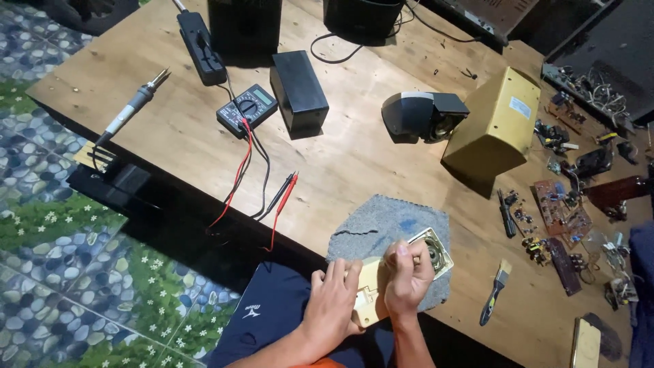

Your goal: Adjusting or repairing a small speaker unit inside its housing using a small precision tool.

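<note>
Now we hold a small cream plastic speaker box (371,294) at the six o'clock edge of the brown wooden table (340,163). Our left hand (332,303) grips its near end. Our right hand (407,279) is closed tight over the top. The box rests on a grey felt cloth (381,221), and its round speaker (434,252) already shows open. At three o'clock lie loose brown circuit boards (560,211). A black meter (246,108) sits at eleven o'clock, untouched.
</note>
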